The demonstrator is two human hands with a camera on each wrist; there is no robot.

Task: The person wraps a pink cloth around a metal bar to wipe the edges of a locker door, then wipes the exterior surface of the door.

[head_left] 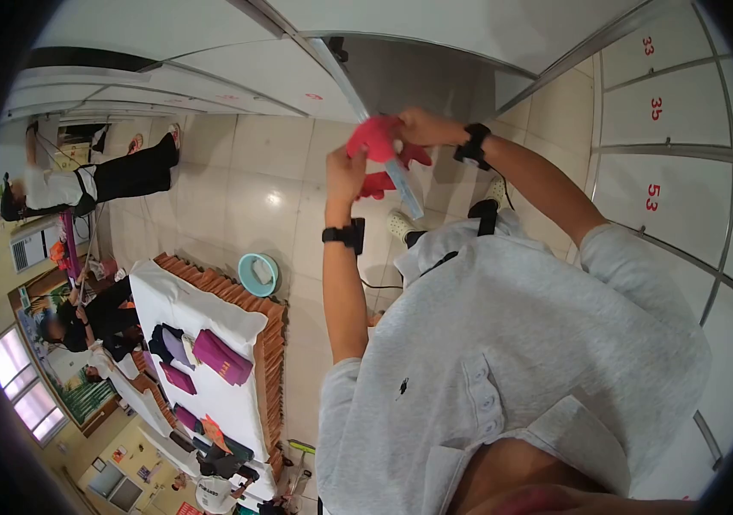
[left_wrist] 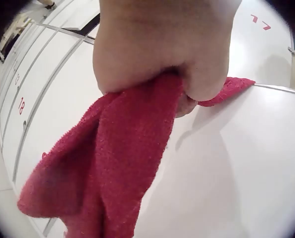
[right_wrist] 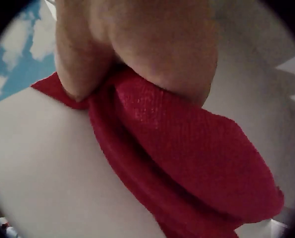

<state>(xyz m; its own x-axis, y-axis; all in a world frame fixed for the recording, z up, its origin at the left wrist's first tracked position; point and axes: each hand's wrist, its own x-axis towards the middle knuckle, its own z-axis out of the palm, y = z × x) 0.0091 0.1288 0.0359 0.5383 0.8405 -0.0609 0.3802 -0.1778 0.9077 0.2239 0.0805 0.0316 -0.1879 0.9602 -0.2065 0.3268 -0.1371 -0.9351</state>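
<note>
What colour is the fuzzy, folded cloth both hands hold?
Crimson red; the cloth shows best in the left wrist view.

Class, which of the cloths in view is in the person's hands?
The red cloth, gripped by the left hand and the right hand; the purple cloths lie on the white-covered table.

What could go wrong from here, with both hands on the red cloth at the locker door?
The locker door stands open, so pressure from the left hand and right hand might swing it. The red cloth lies over the door's narrow edge and could snag there. Fingers gripping the cloth close to that edge might get scraped.
</note>
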